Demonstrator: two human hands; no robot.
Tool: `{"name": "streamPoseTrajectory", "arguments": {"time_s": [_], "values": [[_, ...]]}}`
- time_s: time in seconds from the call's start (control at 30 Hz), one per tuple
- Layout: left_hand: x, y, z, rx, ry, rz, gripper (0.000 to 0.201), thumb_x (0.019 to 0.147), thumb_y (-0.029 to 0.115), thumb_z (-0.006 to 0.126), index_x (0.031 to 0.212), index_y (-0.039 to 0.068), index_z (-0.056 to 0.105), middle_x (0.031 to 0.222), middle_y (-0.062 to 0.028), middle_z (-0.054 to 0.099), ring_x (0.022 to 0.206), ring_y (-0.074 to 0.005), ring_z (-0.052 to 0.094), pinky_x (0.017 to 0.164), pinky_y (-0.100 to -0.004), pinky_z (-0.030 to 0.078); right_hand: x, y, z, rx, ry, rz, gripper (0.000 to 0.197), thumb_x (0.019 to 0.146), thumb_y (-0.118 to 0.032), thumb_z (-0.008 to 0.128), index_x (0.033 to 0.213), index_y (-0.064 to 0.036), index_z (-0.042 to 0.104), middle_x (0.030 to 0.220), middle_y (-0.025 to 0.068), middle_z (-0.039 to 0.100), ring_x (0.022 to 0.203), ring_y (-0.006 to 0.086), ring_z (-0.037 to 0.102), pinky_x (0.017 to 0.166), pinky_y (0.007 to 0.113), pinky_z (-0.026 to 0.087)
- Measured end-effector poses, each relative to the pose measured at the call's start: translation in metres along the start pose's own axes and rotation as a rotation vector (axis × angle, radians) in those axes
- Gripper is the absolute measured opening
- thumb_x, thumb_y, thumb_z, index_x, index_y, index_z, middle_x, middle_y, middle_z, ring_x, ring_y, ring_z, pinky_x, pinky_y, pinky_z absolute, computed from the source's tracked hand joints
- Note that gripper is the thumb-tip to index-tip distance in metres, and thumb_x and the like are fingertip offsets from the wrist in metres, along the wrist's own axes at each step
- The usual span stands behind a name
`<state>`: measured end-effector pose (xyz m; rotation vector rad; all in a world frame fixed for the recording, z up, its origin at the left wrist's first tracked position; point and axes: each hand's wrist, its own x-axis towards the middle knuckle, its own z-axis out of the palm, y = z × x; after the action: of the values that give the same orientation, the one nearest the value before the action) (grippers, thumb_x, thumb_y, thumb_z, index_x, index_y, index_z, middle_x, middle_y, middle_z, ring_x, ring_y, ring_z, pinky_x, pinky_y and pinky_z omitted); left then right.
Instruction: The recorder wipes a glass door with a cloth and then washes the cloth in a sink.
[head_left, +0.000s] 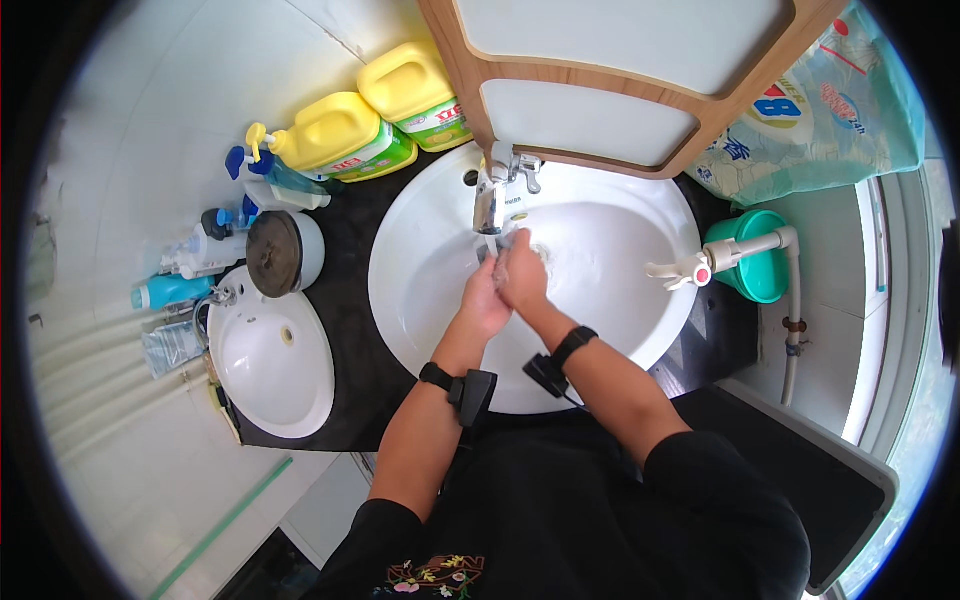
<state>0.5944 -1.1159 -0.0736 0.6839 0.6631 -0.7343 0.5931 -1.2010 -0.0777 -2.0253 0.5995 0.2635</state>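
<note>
Both my hands are close together in the large white sink [410, 320], under the chrome faucet [488, 205]. Water seems to run from the spout onto them. My left hand [485, 300] is closed, fingers pointing toward the faucet. My right hand [524, 275] is curled against it from the right side. Something small, shiny and partly see-through shows between the fingers; whether it is an object or only water is unclear. Behind the spout is the faucet's lever handle [528, 172]. Black bands with small dark boxes are strapped on both forearms.
Two yellow jugs [345, 135] and pump bottles stand back left on the dark counter [350, 350]. A lidded pot [310, 252] stands beside a smaller white basin [270, 390]. Overhead juts a wood-framed cabinet [590, 72]. Right: a white pipe tap [690, 270], a green bucket [765, 270].
</note>
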Motion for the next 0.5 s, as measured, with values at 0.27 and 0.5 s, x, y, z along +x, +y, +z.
{"name": "streamPoseTrajectory", "arguments": {"time_s": [0.27,0.5], "values": [[0.006,-0.010,-0.010,0.012,0.126,0.044,0.040,0.098,0.033,0.028,0.121,0.006,0.046,0.117,-0.0112,0.055,0.108,-0.0244,0.053,0.095,-0.0398,0.042,0.013,0.005,0.003,0.044,-0.014,0.117,0.030,0.083,-0.023,0.045,0.103,-0.0009,0.046,0.083,0.0275,0.062,0.082,0.0450,0.059,0.075,0.051,0.045],[-0.007,-0.006,-0.006,-0.012,-0.084,-0.069,0.041,0.096,0.035,0.028,0.124,0.008,0.043,0.120,-0.0141,0.051,0.107,-0.0272,0.052,0.099,-0.0433,0.038,-0.005,-0.016,-0.002,-0.016,-0.147,-0.049,0.035,0.083,-0.030,0.049,0.102,-0.0014,0.055,0.083,0.0264,0.062,0.079,0.0438,0.060,0.075,0.053,0.044]]}}
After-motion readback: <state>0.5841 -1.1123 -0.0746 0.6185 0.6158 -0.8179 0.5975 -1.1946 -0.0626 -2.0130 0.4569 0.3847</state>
